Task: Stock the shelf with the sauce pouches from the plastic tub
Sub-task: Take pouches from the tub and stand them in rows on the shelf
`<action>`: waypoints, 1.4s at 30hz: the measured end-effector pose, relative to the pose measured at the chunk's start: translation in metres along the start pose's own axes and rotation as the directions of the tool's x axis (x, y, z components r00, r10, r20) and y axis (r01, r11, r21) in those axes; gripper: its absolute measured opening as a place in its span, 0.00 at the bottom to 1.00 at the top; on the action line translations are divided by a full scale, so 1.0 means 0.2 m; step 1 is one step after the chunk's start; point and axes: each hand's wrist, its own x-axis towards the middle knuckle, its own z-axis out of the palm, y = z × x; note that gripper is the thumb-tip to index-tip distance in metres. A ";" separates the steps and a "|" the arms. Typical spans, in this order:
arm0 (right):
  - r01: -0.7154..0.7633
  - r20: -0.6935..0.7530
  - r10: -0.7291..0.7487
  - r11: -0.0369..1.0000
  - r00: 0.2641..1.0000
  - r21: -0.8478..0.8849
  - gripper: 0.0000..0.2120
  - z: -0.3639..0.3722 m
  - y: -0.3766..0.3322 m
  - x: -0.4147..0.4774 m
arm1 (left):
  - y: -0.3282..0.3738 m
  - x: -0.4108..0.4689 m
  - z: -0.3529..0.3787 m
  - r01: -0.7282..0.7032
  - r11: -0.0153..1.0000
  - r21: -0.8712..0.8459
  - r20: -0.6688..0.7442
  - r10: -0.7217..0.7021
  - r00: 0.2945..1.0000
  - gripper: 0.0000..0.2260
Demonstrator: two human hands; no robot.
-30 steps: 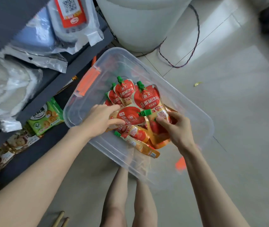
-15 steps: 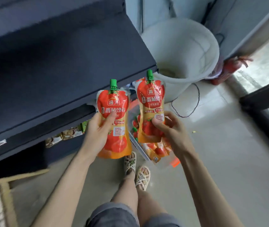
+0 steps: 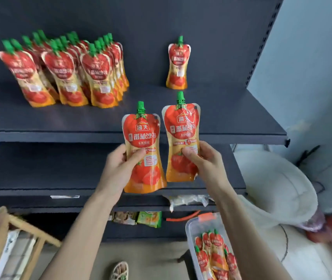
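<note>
My left hand (image 3: pixel 118 170) grips a red-and-orange sauce pouch (image 3: pixel 142 134) with a green cap, held upright in front of the dark shelf's (image 3: pixel 241 122) front edge. My right hand (image 3: pixel 205 160) holds a second sauce pouch (image 3: pixel 182 126) upright just beside it, slightly higher. On the shelf stand several rows of pouches (image 3: pixel 66 73) at the left and a single pouch (image 3: pixel 178 65) near the back, right of centre. The clear plastic tub (image 3: pixel 193 239) lies on the floor at lower right with several pouches (image 3: pixel 215 255) inside.
A lower dark shelf (image 3: pixel 39 170) sits beneath, with snack packets (image 3: pixel 138 218) under it. A large white bucket (image 3: pixel 272 190) stands to the right, a wooden frame (image 3: pixel 15 235) at lower left. My sandalled foot (image 3: pixel 120 270) is on the floor.
Both hands lifted a pouch each out of the tub and raised them to the upper shelf's front edge. The view tilted up from the tub to the stocked shelf.
</note>
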 end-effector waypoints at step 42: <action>0.241 -0.018 -0.263 0.908 0.965 -0.343 0.12 0.67 0.04 1.93 | 0.03 1.15 -0.23 -0.419 0.887 0.192 -0.318 0.460 0.829 0.11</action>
